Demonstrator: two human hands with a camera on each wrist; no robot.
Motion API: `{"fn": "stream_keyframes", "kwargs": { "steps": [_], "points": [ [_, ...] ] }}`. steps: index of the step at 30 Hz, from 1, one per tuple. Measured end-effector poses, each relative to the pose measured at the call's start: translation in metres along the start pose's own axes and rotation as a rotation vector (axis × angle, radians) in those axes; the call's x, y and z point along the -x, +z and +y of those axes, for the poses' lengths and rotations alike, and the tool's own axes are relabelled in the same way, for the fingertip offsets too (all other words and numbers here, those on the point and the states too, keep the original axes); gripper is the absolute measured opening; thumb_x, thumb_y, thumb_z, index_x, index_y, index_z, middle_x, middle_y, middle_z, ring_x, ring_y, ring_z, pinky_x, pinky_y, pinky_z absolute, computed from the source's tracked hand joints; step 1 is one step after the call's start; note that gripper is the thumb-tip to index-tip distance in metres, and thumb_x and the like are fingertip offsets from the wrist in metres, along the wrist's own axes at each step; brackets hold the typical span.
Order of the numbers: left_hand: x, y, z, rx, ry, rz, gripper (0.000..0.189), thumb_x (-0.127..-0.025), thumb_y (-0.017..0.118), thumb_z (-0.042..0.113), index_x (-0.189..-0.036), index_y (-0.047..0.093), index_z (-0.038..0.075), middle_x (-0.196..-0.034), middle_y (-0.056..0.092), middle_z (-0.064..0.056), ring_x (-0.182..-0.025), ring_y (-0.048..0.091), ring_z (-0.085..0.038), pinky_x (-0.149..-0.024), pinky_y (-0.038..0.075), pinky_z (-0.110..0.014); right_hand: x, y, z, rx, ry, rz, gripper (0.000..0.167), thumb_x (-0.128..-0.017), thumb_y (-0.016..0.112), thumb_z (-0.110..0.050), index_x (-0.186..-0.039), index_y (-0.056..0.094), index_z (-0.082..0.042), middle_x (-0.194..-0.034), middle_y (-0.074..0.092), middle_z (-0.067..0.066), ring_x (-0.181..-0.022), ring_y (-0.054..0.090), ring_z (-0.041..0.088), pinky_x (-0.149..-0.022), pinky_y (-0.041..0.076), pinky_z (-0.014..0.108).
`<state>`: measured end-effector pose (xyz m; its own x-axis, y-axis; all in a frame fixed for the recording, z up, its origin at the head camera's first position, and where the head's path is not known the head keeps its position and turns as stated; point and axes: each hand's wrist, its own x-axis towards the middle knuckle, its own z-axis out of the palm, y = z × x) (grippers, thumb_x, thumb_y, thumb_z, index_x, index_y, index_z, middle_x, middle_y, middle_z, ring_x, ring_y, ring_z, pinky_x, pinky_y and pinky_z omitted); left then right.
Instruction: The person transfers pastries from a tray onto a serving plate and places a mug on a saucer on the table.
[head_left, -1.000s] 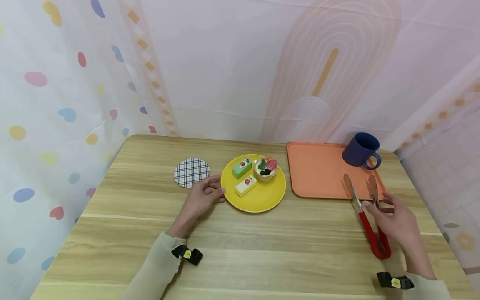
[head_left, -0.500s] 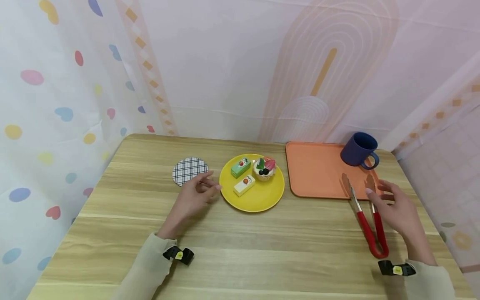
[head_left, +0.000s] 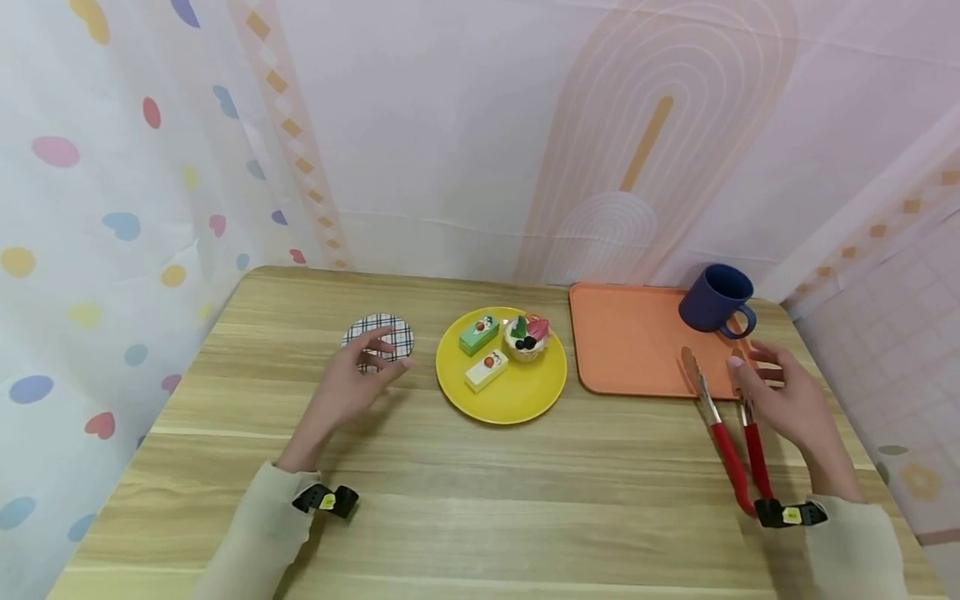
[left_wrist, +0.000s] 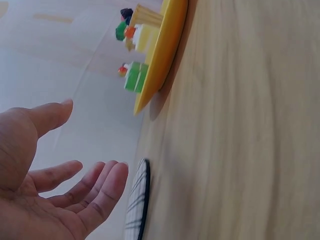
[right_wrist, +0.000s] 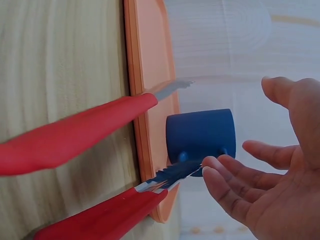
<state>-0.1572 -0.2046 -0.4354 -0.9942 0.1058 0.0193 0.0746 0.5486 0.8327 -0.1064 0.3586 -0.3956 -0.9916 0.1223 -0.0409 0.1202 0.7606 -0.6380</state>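
The left hand (head_left: 352, 382), loosely spread and empty, is now drawn leftward from the plate (head_left: 531, 390) at frame centre, toward the coaster (head_left: 402, 336); the plate is left unheld.

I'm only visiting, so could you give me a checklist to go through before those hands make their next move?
1. Left hand free: ok, it holds nothing.
2. Plaid coaster fully visible from above: not ok, that hand partly covers it.
3. Right hand gripping the red-handled tongs: not ok, it isn't closed round them.
4. Right hand touching the tongs: cannot tell.
5. Blue mug upright on the orange tray: ok.
6. Cupcake on the yellow plate: ok.
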Motion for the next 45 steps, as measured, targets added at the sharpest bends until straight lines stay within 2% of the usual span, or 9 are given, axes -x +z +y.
{"fn": "stream_keyframes", "kwargs": {
  "steps": [15,19,24,27,29,32,35,42,45],
  "points": [
    [-0.006,-0.027,-0.015,-0.175,0.036,0.044,0.079,-0.092,0.079,0.032,-0.153,0.042,-0.002,-0.129,0.055,-0.028,-0.105,0.060,-0.037,-0.080,0.057,-0.032,-0.023,-0.007,0.003,-0.053,0.031,0.016,0.081,-0.105,0.048,-0.051,-0.163,0.020,-0.002,-0.157,0.035,0.035,-0.133,0.042,0.061,-0.093,0.051,0.070],
    [-0.008,-0.032,-0.019,-0.214,0.031,0.039,0.082,-0.092,0.079,0.032,-0.154,0.039,-0.002,-0.131,0.051,-0.029,-0.104,0.058,-0.037,-0.080,0.059,-0.036,-0.031,-0.010,0.005,-0.056,0.041,0.024,0.082,-0.105,0.048,-0.052,-0.163,0.018,-0.003,-0.158,0.034,0.034,-0.134,0.042,0.059,-0.085,0.056,0.051],
    [-0.010,-0.036,-0.022,-0.273,0.009,0.027,0.086,-0.091,0.079,0.038,-0.156,0.037,0.000,-0.132,0.048,-0.030,-0.102,0.056,-0.036,-0.077,0.054,-0.034,-0.040,-0.013,0.009,-0.077,0.054,0.043,0.082,-0.105,0.047,-0.052,-0.164,0.017,-0.004,-0.159,0.034,0.033,-0.134,0.043,0.056,-0.074,0.045,0.019],
    [-0.011,-0.038,-0.024,-0.294,-0.019,0.004,0.090,-0.090,0.079,0.041,-0.157,0.034,0.001,-0.133,0.045,-0.032,-0.103,0.052,-0.035,-0.078,0.053,-0.036,-0.045,-0.015,0.012,-0.096,0.072,0.053,0.081,-0.105,0.046,-0.053,-0.164,0.018,-0.004,-0.159,0.034,0.033,-0.133,0.044,0.053,-0.071,0.042,0.013],
    [-0.012,-0.039,-0.026,-0.304,-0.034,-0.011,0.093,-0.090,0.079,0.042,-0.159,0.032,0.001,-0.132,0.044,-0.032,-0.101,0.050,-0.035,-0.077,0.051,-0.035,-0.049,-0.015,0.015,-0.104,0.086,0.048,0.082,-0.105,0.045,-0.054,-0.164,0.018,-0.004,-0.159,0.033,0.033,-0.127,0.050,0.044,-0.070,0.042,0.010],
    [-0.014,-0.040,-0.031,-0.314,-0.045,-0.031,0.096,-0.090,0.079,0.043,-0.159,0.029,-0.001,-0.124,0.044,-0.029,-0.101,0.046,-0.033,-0.075,0.047,-0.033,-0.054,-0.016,0.020,-0.135,0.092,0.032,0.082,-0.105,0.046,-0.053,-0.164,0.016,-0.003,-0.159,0.032,0.035,-0.105,0.062,0.012,-0.069,0.047,0.007],
    [-0.015,-0.041,-0.035,-0.310,-0.045,-0.041,0.098,-0.088,0.081,0.041,-0.158,0.029,-0.003,-0.119,0.045,-0.026,-0.101,0.045,-0.032,-0.074,0.045,-0.030,-0.058,-0.017,0.023,-0.176,0.090,0.009,0.083,-0.105,0.046,-0.053,-0.163,0.016,-0.002,-0.158,0.031,0.037,-0.083,0.056,-0.014,-0.069,0.051,0.005],
    [-0.020,-0.043,-0.043,-0.284,-0.079,-0.055,0.105,-0.084,0.085,0.044,-0.158,0.028,-0.006,-0.132,0.047,-0.033,-0.109,0.050,-0.036,-0.087,0.053,-0.043,-0.066,-0.017,0.024,-0.209,0.101,-0.037,0.086,-0.104,0.043,-0.059,-0.163,0.017,-0.002,-0.155,0.035,0.032,-0.083,0.060,-0.015,-0.071,0.058,0.012],
    [-0.022,-0.043,-0.047,-0.257,-0.106,-0.060,0.105,-0.083,0.085,0.042,-0.158,0.028,-0.006,-0.134,0.045,-0.032,-0.111,0.049,-0.037,-0.092,0.053,-0.047,-0.070,-0.017,0.026,-0.236,0.109,-0.057,0.085,-0.104,0.043,-0.059,-0.162,0.020,-0.001,-0.146,0.047,0.020,-0.086,0.062,-0.014,-0.073,0.060,0.014]
  ]
}}
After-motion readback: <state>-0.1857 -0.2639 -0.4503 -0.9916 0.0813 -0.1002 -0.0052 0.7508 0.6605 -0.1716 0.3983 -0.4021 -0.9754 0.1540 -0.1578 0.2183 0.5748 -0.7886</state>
